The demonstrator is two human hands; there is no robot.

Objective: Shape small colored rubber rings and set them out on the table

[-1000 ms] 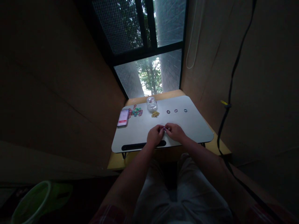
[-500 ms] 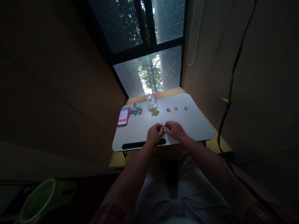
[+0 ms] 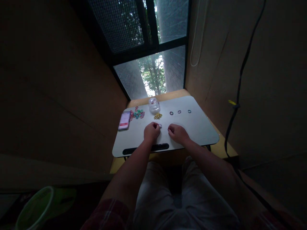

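My left hand (image 3: 152,131) is closed in a pinch above the white lap table (image 3: 189,127), with a small pale-purplish ring (image 3: 160,126) at its fingertips. My right hand (image 3: 178,133) is a short way to the right, low over the tabletop with its fingers curled together. Whether anything is between those fingers is hidden. Beyond my hands lie a heap of yellow rings (image 3: 158,116) and a row of single rings: a dark reddish ring (image 3: 171,113), a greyish-purple ring (image 3: 179,112) and a teal ring (image 3: 189,111).
A clear plastic jar (image 3: 154,106) stands behind the yellow heap. Pink and green rings (image 3: 138,113) are piled at the left, beside a phone (image 3: 124,120). A black slot (image 3: 160,147) runs along the table's front edge. A green bin (image 3: 35,207) is at lower left.
My hands, which were together on a small item, have moved apart. The left went leftward and slightly away from me with the ring; the right stayed nearly in place.
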